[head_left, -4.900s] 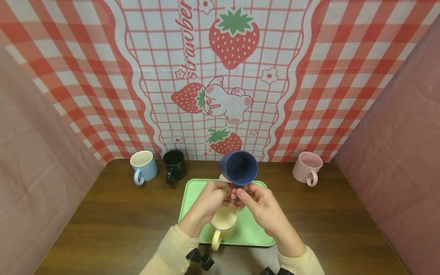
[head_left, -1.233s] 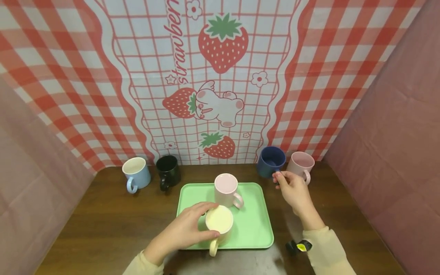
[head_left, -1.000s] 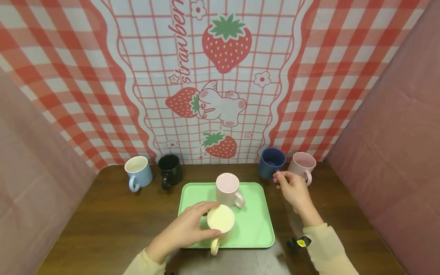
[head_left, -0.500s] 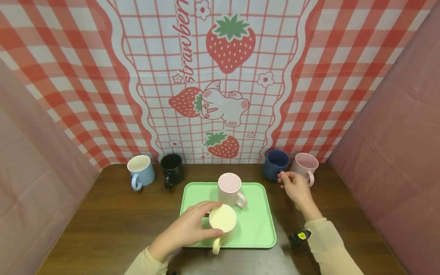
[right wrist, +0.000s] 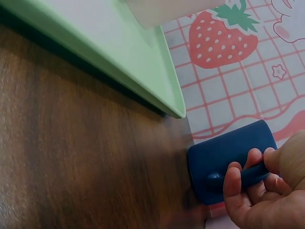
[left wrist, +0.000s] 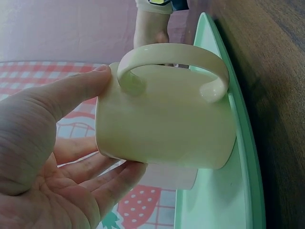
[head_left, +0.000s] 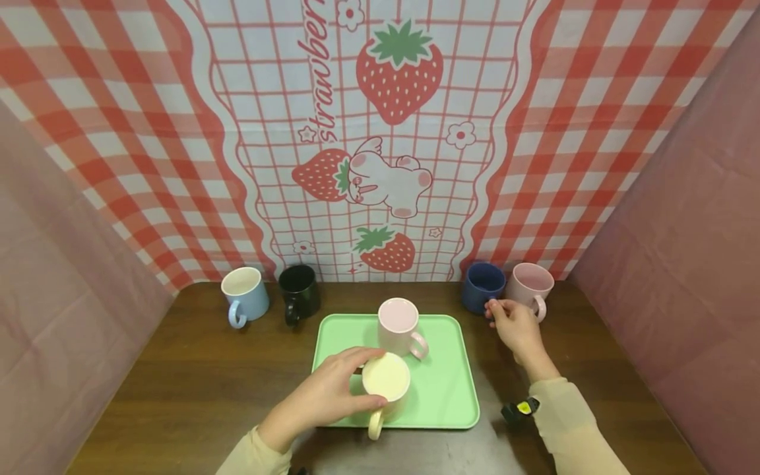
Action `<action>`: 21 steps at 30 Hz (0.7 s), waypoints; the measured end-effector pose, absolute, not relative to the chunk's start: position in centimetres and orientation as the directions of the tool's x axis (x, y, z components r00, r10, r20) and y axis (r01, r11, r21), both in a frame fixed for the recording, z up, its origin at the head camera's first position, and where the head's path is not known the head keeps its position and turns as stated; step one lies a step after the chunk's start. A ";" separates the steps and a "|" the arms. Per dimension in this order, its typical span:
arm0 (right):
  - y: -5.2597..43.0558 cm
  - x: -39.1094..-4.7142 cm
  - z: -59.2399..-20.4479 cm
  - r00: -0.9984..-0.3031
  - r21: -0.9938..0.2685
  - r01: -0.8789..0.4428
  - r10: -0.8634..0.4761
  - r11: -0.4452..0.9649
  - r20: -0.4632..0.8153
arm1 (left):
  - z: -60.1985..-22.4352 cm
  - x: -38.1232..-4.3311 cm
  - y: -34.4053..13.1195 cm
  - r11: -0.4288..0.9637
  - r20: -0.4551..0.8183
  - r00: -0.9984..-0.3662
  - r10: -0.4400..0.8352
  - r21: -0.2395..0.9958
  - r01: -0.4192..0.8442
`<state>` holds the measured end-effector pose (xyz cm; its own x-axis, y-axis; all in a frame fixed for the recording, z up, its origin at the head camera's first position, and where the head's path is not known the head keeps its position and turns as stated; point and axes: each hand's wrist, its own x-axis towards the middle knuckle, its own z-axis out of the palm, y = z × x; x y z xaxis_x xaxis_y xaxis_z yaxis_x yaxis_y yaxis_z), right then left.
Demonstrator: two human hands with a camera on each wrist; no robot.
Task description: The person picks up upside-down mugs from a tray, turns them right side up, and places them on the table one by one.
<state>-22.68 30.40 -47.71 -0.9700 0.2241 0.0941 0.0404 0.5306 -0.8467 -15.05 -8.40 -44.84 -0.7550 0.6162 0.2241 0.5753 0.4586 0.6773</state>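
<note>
My left hand (head_left: pixel 332 389) holds a pale yellow mug (left wrist: pixel 167 119) round its upper side, thumb by the handle and fingers on the far side. This mug stands upright near the front of a light green tray (head_left: pixel 442 382). Behind it on the tray is a light pink mug (head_left: pixel 396 330), its handle to the right. At the right of the tray, my right hand (head_left: pixel 516 330) pinches the handle of a dark blue mug (right wrist: pixel 228 152). The blue mug stands upright on the wooden table beside a second pink mug (head_left: pixel 530 285), partly hidden by the hand.
A light blue mug (head_left: pixel 246 297) and a black mug (head_left: pixel 299 293) stand at the back left of the wooden table (head_left: pixel 196 396). Behind them rises a strawberry-print cloth (head_left: pixel 380 99). Plain pinkish cloths (head_left: pixel 671 264) close off both sides.
Both hands held the blue mug over the tray at first. It now stands on the table, slid rightward towards the pink mug during the last second. My left hand has moved to the yellow mug.
</note>
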 end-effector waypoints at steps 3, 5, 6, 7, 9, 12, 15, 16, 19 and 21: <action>30.4 -22.7 -47.8 -0.970 -0.845 0.044 0.225 0.533 0.091 | -44.9 -15.1 -8.4 0.458 0.222 -0.755 0.617 0.679 0.574; 30.5 -22.7 -47.8 -0.970 -0.843 0.051 0.226 0.535 0.085 | -44.8 -15.1 -8.4 0.458 0.219 -0.756 0.617 0.682 0.571; 30.5 -22.7 -47.8 -0.971 -0.843 0.054 0.223 0.534 0.080 | -44.8 -15.1 -8.5 0.459 0.217 -0.757 0.616 0.682 0.569; 30.6 -22.7 -47.8 -0.973 -0.843 0.056 0.220 0.535 0.074 | -44.8 -15.1 -8.4 0.460 0.215 -0.758 0.616 0.682 0.568; 30.8 -22.7 -47.7 -0.975 -0.847 0.058 0.213 0.529 0.066 | -44.8 -15.2 -8.4 0.461 0.214 -0.758 0.616 0.682 0.568; 31.0 -22.9 -47.4 -0.979 -0.855 0.054 0.195 0.516 0.056 | -44.8 -15.2 -8.4 0.464 0.217 -0.758 0.615 0.677 0.571; 31.2 -23.0 -47.2 -0.982 -0.858 0.047 0.179 0.511 0.053 | -44.8 -15.2 -8.4 0.469 0.220 -0.758 0.614 0.672 0.574; 31.2 -23.0 -47.1 -0.983 -0.856 0.047 0.174 0.516 0.051 | -44.8 -15.2 -8.4 0.469 0.220 -0.759 0.613 0.671 0.574; 31.2 -23.0 -47.0 -0.985 -0.845 0.049 0.165 0.532 0.047 | -44.9 -15.2 -8.4 0.469 0.220 -0.759 0.613 0.672 0.574; 31.3 -23.1 -47.0 -0.986 -0.836 0.052 0.162 0.546 0.044 | -45.0 -15.2 -8.4 0.465 0.221 -0.757 0.614 0.674 0.574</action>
<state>-23.08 31.27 -46.96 -0.9858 0.1618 0.0444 0.0520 0.5463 -0.8360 -15.17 -8.42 -44.96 -0.7575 0.6143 0.2212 0.5739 0.4649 0.6742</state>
